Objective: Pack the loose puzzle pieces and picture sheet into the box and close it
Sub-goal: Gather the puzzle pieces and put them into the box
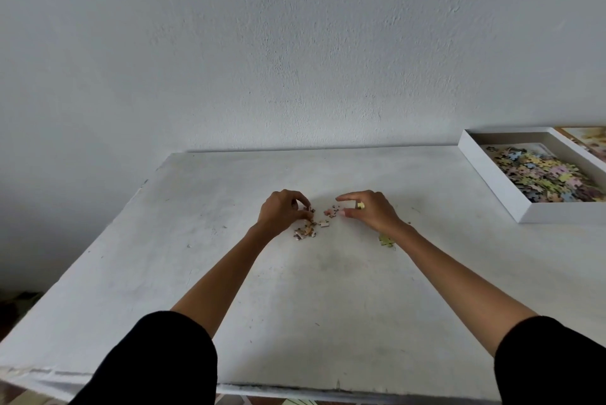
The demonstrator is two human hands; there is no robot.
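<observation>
White table (196, 273) against a white wall (295, 44). Left hand (283, 213) curled, fingertips pinching into the loose pieces (306, 231) mid-table. Right hand (370, 209) half spread just beside the pink pieces (331, 211), with a yellow piece (360, 205) tucked in its curled fingers. Box (557, 212) sits open at the far right corner, holding the stored pieces (551, 175).

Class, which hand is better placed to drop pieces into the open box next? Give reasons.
Right. The right hand holds a yellow piece, and the white box sits to its right. The left hand, pinching loose pieces, would have to cross the right arm.
</observation>
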